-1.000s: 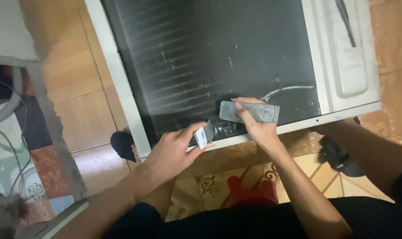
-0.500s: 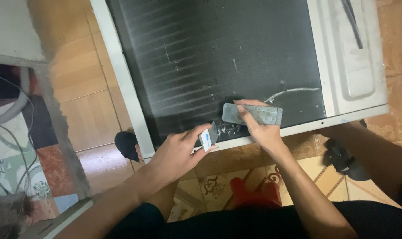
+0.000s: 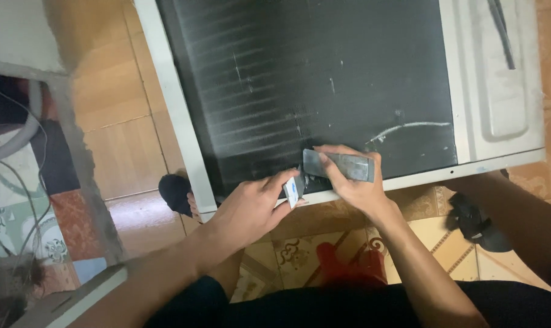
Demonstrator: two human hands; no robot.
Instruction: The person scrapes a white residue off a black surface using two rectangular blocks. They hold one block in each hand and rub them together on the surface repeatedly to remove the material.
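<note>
Right hand [image 3: 357, 185] grips a grey fin comb [image 3: 339, 165] on the black condenser coil [image 3: 312, 79]; at its 8 o'clock, left hand [image 3: 251, 209] pinches a small white card [image 3: 293, 189].

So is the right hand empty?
No, the right hand holds a flat grey tool against the dark panel, near its bottom edge.

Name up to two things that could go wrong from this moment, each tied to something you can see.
1. The right hand presses a flat grey tool on the dark finned panel; it might bend the thin fins.
2. The left hand pinches a small white piece beside that tool, so a slip might catch its fingers.
</note>
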